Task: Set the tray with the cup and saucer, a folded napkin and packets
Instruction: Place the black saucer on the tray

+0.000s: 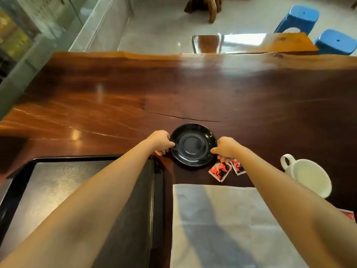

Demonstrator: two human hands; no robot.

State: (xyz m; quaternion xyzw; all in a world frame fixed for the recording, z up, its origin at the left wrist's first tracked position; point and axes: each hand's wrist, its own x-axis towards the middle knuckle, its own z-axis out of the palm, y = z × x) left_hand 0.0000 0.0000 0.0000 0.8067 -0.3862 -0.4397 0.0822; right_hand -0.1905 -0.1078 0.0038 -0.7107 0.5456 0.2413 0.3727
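A black saucer lies on the dark wooden table, just past the tray's far right corner. My left hand pinches its left rim and my right hand pinches its right rim. Two red packets lie close to the saucer's near right side, partly under my right hand. A white cup stands at the right, handle pointing left and away. A flat white napkin lies unfolded in front of me. The black tray with a grey inner surface sits at the near left, under my left forearm.
Another red packet peeks out at the right edge beside my right arm. The wooden table stretches far ahead. Beyond it stand a second table top and two blue stools.
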